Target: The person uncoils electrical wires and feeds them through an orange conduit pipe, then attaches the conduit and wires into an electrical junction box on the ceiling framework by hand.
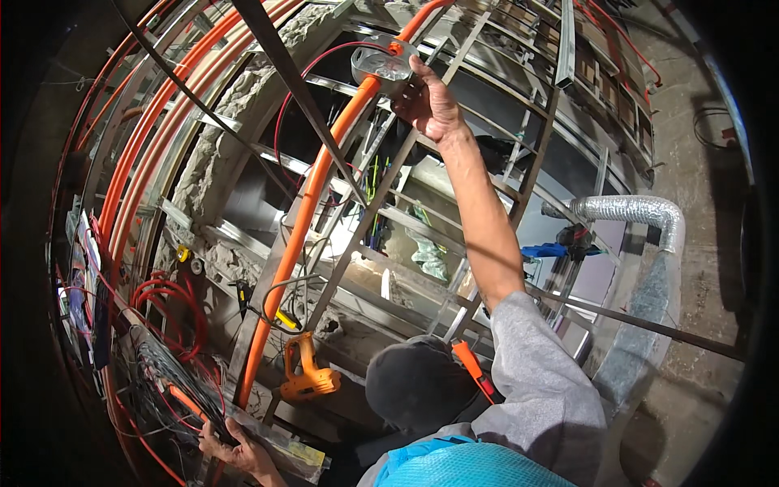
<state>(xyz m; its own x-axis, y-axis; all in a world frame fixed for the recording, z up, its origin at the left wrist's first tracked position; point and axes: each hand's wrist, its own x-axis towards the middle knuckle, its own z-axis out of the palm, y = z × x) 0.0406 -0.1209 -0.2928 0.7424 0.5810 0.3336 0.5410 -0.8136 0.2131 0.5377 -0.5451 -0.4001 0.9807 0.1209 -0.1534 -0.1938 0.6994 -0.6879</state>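
My right arm, in a grey sleeve, reaches up to a round grey junction box [380, 63]. My right hand [432, 105] is closed round the box's right side, with the thumb near its upper rim. An orange conduit [304, 215] enters the box from below, and another meets its top. A thin red wire [286, 105] loops out from the box on the left. At the lower left, my left hand [237, 453] is closed at the end of a short orange tube [188, 402], beside a bundle of black wires [158, 365]. Its fingertips are partly hidden.
An orange pistol-grip power tool [308, 369] lies by the conduit. Coiled red tubing [174, 304] and a yellow tape measure [183, 253] are at left. Metal framing bars [398, 174] cross over openings. A silver flexible duct [641, 211] bends at right. A dark rounded thing [414, 381] stands close below.
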